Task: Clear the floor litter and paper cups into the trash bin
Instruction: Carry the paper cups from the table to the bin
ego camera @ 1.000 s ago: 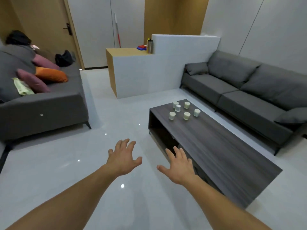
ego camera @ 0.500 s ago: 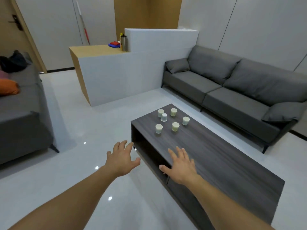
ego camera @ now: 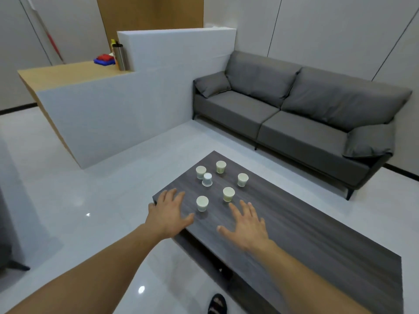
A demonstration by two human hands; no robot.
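Note:
Several small paper cups stand upright in a loose cluster at the far end of a dark wooden coffee table [ego camera: 317, 243]. The nearest cup [ego camera: 202, 203] sits between my hands, and another cup [ego camera: 228, 194] is just beyond my right fingertips. One cup [ego camera: 207, 179] stands upside down. My left hand [ego camera: 169, 213] hovers over the table's left corner, fingers spread, holding nothing. My right hand [ego camera: 246, 225] is stretched flat above the tabletop, also empty. No trash bin or floor litter is in view.
A grey sofa [ego camera: 283, 114] runs along the right wall behind the table. A white and wood counter [ego camera: 108, 109] stands at the back left, with a steel flask [ego camera: 119, 56] and folded cloths on it. Glossy pale floor lies to the left. My sandalled foot [ego camera: 217, 303] shows below.
The view has swung right and closer to the coffee table. Both hands have moved forward from above the floor to above the tabletop, near the cups. The left sofa has left the view.

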